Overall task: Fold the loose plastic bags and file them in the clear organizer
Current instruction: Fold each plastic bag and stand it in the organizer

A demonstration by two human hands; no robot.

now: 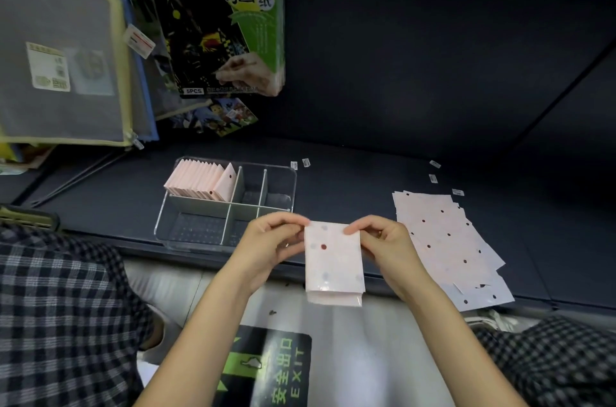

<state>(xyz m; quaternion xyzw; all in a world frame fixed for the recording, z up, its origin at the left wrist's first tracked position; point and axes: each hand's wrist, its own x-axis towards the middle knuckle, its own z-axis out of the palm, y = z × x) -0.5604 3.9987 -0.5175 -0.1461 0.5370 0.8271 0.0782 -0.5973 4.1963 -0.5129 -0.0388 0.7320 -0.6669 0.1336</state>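
Both hands, left (271, 245) and right (383, 240), pinch a folded bag (333, 268) over the near shelf (350, 179) edge, between organizer (286, 173) and loose bags (446, 240).

Both forearms are reaching forward, bare, converging toward the middle. The left hand (270, 240) and right hand (383, 238) are facing each other at matching height, fingers curled, fingertips pinching.

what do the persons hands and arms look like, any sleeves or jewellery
Both forearms are bare as far as the frame shows, with no sleeves, gloves or watch in view. The left hand has a thin ring on one finger, and the right hand shows what looks like a ring too. The fingernails are short and appear unpainted.
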